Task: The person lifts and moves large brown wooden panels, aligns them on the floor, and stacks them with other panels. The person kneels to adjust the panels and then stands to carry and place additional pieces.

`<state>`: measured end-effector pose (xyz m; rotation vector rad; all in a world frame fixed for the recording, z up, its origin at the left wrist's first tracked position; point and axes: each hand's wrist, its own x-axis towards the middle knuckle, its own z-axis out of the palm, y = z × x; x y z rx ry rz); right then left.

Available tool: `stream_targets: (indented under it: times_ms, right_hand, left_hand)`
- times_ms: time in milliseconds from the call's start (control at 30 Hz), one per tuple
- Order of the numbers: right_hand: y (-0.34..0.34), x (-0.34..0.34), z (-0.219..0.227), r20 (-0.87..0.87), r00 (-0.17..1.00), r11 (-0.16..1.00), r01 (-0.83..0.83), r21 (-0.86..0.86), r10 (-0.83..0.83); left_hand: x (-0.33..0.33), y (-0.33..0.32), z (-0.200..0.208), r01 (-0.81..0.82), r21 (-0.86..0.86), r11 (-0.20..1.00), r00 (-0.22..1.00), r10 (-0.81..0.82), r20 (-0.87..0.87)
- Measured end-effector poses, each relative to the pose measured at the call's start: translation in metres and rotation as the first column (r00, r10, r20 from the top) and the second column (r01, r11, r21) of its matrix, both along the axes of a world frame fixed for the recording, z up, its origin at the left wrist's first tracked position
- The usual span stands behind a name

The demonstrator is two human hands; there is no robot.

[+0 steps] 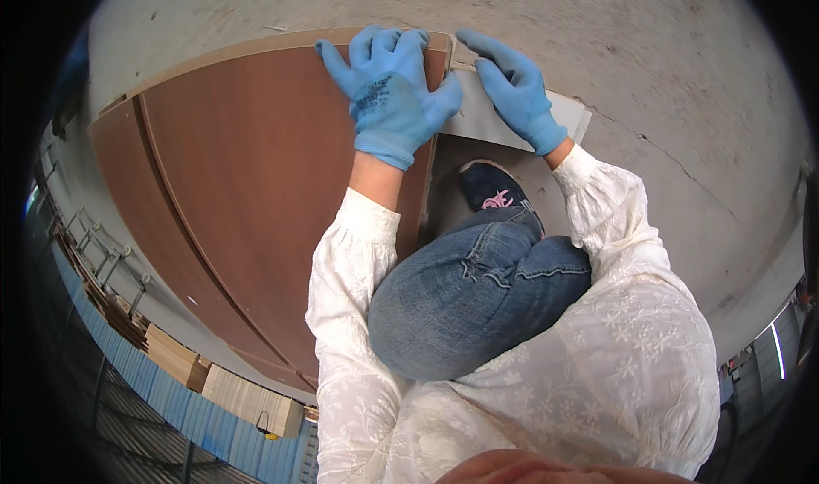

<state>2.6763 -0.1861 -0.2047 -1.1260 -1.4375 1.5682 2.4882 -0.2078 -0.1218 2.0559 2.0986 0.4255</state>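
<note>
A large reddish-brown wood panel (pixel 247 142) with a long dark groove lies in front of me and to my left. My left hand (pixel 386 100), in a blue glove, rests on its far right corner with spread fingers. The fingertips reach the panel's pale far edge. Beside that corner, my right hand (pixel 518 96), also gloved in blue, is over a white board (pixel 478 113), its fingers stretched out and thumb apart. Nothing shows in its grasp. Whether it touches the panel's side edge, I cannot tell.
My bent knee (pixel 452 313) and dark shoe (pixel 490 185) are close to the panel's right side. The concrete floor (pixel 682 142) has a crack. Stacked boards (pixel 247 399) stand at the lower left, with a metal rack (pixel 102 253) farther up.
</note>
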Motion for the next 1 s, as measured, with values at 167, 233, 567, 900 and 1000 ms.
stream_targets:
  times_ms: [167,233,567,900,1000]
  right_hand:
    - [-0.005,0.039,-0.009,0.544,0.826,0.831,-0.193,0.522,-0.15]
    - [-0.005,0.053,-0.014,0.635,0.741,0.717,-0.319,0.62,-0.219]
    - [-0.008,0.058,-0.019,0.676,0.732,0.751,-0.4,0.525,-0.083]
    - [-0.008,0.059,-0.019,0.682,0.727,0.755,-0.402,0.518,-0.081]
    - [-0.008,0.057,-0.018,0.687,0.722,0.764,-0.396,0.51,-0.084]
  left_hand:
    - [0.0,0.0,-0.005,0.022,0.073,0.997,0.999,-0.02,-0.028]
    - [0.001,-0.001,-0.008,0.034,0.117,0.993,0.999,-0.032,-0.022]
    - [0.0,-0.002,-0.012,0.035,0.129,0.991,0.999,-0.034,-0.015]
    - [0.0,-0.003,-0.007,0.029,0.061,0.998,0.997,-0.025,-0.068]
    - [0.0,-0.003,-0.004,0.028,0.032,0.999,0.997,-0.025,-0.078]
